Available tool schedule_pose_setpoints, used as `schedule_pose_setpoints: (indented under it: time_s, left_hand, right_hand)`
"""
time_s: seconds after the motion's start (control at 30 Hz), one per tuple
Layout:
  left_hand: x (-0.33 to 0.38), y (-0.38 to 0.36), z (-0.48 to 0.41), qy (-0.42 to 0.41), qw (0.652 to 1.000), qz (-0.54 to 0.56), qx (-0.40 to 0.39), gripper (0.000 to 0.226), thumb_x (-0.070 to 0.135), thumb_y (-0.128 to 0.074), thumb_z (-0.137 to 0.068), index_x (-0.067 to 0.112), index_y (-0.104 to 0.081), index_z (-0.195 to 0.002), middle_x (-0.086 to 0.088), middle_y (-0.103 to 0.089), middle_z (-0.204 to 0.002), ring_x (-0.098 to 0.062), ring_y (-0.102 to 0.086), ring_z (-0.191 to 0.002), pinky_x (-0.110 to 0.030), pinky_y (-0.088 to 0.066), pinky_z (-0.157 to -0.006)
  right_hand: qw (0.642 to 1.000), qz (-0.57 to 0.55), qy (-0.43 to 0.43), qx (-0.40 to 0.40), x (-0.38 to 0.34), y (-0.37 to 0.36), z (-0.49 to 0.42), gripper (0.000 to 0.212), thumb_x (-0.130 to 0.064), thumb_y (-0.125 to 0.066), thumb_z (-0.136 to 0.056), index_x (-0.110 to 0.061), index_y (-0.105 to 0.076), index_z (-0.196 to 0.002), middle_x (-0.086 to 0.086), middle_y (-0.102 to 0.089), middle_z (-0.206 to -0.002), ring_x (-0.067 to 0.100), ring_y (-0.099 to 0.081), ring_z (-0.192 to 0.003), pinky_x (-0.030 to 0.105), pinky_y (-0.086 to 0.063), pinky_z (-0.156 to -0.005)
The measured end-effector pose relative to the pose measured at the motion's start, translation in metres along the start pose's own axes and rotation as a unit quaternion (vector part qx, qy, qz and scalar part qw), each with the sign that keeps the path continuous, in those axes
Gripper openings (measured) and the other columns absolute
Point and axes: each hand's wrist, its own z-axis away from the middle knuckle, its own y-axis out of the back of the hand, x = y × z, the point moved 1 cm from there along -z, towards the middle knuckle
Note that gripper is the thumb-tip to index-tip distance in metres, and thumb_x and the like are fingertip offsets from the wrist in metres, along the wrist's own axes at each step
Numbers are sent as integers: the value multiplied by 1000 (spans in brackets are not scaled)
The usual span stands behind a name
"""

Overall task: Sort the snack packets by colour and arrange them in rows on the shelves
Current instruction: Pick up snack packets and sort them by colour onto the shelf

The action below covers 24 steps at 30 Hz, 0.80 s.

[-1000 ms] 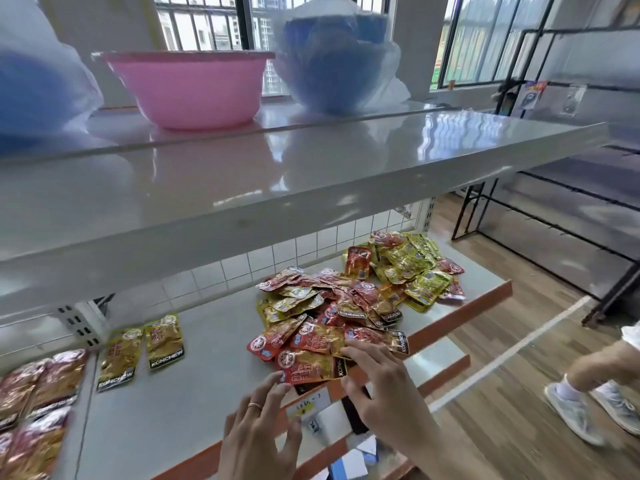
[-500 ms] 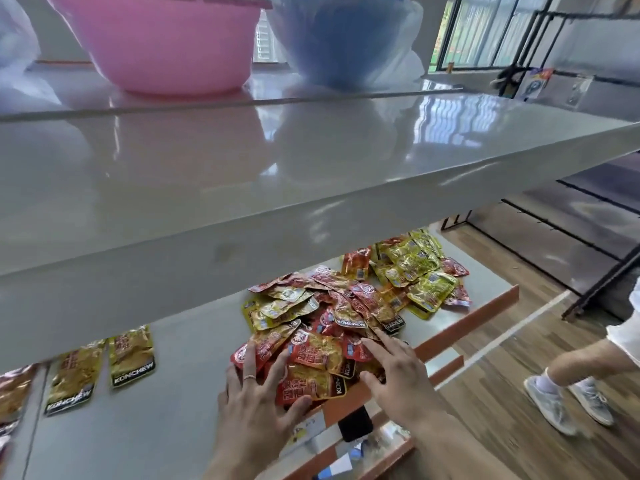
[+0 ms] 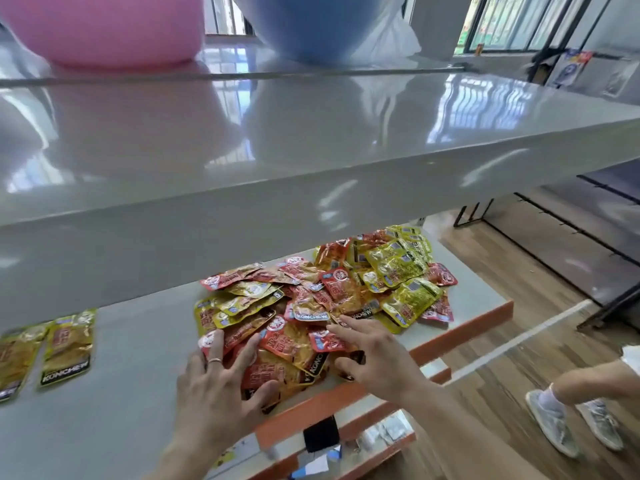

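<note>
A mixed heap of red and yellow snack packets (image 3: 332, 299) lies on the grey lower shelf (image 3: 131, 344), right of its middle. My left hand (image 3: 221, 386), with a ring on one finger, rests spread on the red packets (image 3: 277, 368) at the heap's near left edge. My right hand (image 3: 374, 355) lies with straight fingers on the near right packets, its thumb by a dark packet end. Two yellow packets (image 3: 67, 344) lie side by side at the shelf's far left, partly cut off by the frame.
A wide white upper shelf (image 3: 311, 150) overhangs the lower one and hides its back. A pink basin (image 3: 104, 29) and a blue bagged basin (image 3: 311, 26) stand on top. The lower shelf has an orange front edge (image 3: 460, 334). Another person's legs (image 3: 571, 403) stand at right on the wooden floor.
Both hands have moved forward from the shelf's front edge onto the near packets of the heap. The view has dropped and come closer to the shelf.
</note>
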Motion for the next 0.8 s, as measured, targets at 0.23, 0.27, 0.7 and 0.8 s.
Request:
schedule_pose_setpoints:
  time_s: [0.23, 0.27, 0.7, 0.8]
  left_hand:
    - [54, 31, 3, 28, 996, 17, 89, 72, 70, -43, -79, 17, -68, -120, -10, -67, -121, -34, -61, -111, -54, -47, -89]
    - [68, 34, -2, 11, 994, 26, 104, 65, 67, -48, -79, 16, -69, -115, -8, -68, -115, -31, -63, -105, -51, -48, -87]
    - [141, 14, -34, -259, 960, -70, 77, 38, 22, -92, -52, 22, -75, -85, -6, -73, -103, -22, -67, -89, -39, -52, -74]
    - [144, 9, -28, -297, 941, -47, 151, 29, 13, -88, -51, 20, -75, -76, -1, -72, -94, -19, -64, -82, -33, -44, -71]
  right_hand:
    - [996, 33, -20, 80, 83, 67, -18, 58, -4, -62, -86, -23, -53, -141, -1, -56, -141, 19, -49, -132, 40, -43, -110]
    - [995, 76, -41, 45, 91, 75, -21, 68, 0, -58, -83, -24, -47, -145, -1, -51, -146, 21, -44, -136, 40, -40, -112]
    - [978, 206, 0, 26, 125, 63, -16, 58, -11, -51, -89, -28, -49, -144, -10, -47, -148, 17, -37, -140, 40, -30, -111]
    - [972, 193, 58, 117, 129, 58, -8, 45, -7, -68, -83, -22, -67, -125, -6, -67, -125, 22, -60, -119, 42, -48, -95]
